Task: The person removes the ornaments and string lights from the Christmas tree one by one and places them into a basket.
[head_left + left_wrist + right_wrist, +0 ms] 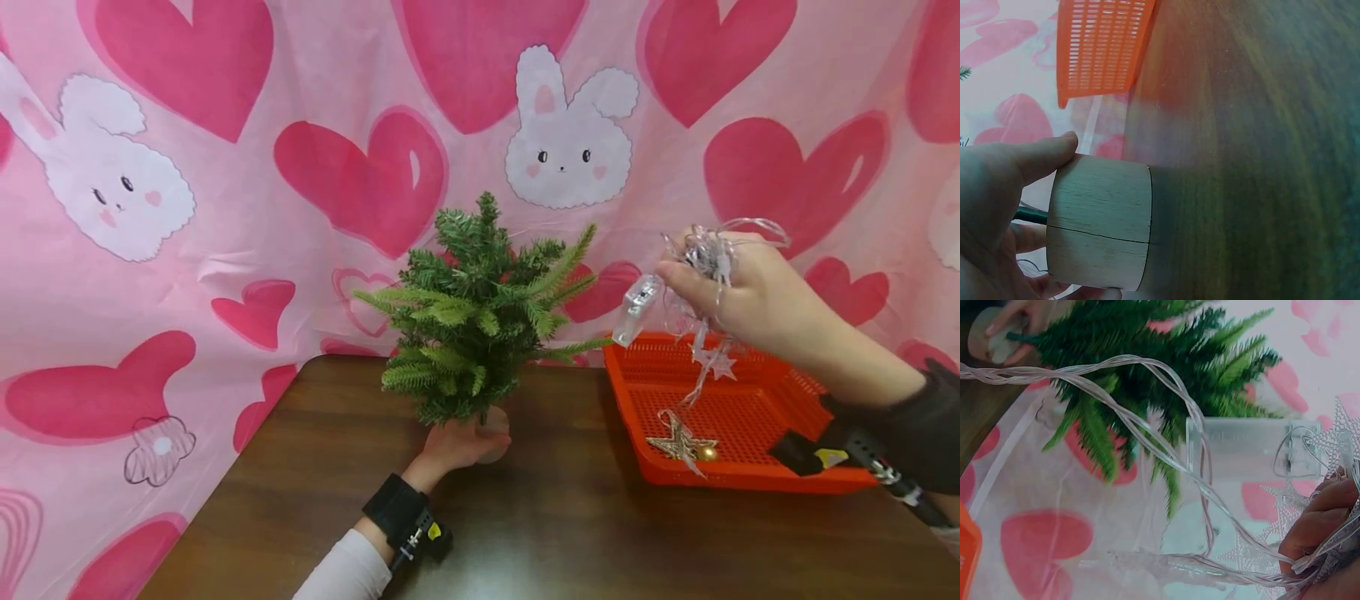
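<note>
A small artificial Christmas tree (472,325) stands upright on the table. My left hand (448,446) grips its round wooden base (1099,219), thumb on one side and fingers on the other; a dark crack line runs across the wood. Up to the right, above the basket, my right hand (757,287) holds a bunched string of star lights (705,254). From the bunch sticks out a clear battery box (637,310), on the side facing the tree. A clear star (716,362) and loose wire dangle below the fingers. Looped wires cross in front of the branches in the right wrist view.
An orange plastic basket (652,477) with mesh walls sits at the right of the brown table (555,533). In it lie a gold star (678,442) and a small gold ball (707,453). Behind hangs a pink cloth (300,67) printed with hearts and rabbits.
</note>
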Demonstrator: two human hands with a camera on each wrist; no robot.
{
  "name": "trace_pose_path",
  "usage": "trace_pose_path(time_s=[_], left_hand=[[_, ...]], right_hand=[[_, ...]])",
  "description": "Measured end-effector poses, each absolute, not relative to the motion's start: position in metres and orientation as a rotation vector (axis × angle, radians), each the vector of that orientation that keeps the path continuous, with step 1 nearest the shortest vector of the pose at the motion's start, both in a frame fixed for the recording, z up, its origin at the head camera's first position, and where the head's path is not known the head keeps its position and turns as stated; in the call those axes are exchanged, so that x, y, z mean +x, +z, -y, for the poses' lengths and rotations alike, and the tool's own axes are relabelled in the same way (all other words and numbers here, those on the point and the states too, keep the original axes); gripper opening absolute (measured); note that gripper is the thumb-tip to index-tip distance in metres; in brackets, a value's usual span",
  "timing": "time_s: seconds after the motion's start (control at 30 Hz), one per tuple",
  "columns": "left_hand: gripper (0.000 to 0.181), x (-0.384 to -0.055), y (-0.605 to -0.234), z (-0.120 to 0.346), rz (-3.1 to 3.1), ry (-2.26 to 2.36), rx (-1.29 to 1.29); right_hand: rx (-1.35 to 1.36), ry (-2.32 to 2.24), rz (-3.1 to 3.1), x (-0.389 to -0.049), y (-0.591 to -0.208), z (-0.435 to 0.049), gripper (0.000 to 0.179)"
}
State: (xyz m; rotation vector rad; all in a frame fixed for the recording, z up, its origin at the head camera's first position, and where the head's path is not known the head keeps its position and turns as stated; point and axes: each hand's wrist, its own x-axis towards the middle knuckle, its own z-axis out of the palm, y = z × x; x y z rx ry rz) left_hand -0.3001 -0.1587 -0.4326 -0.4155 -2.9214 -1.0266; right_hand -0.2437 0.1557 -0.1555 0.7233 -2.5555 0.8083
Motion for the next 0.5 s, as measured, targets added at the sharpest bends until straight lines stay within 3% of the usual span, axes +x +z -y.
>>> trace_pose_path(time_s=[0.5], left_hand=[[0.085,-0.302,-0.433,0.158,2.986,-1.003,-0.357]], right_hand=[[0.610,0.824,2.658,-0.274,-0.178,-0.204,0.011]])
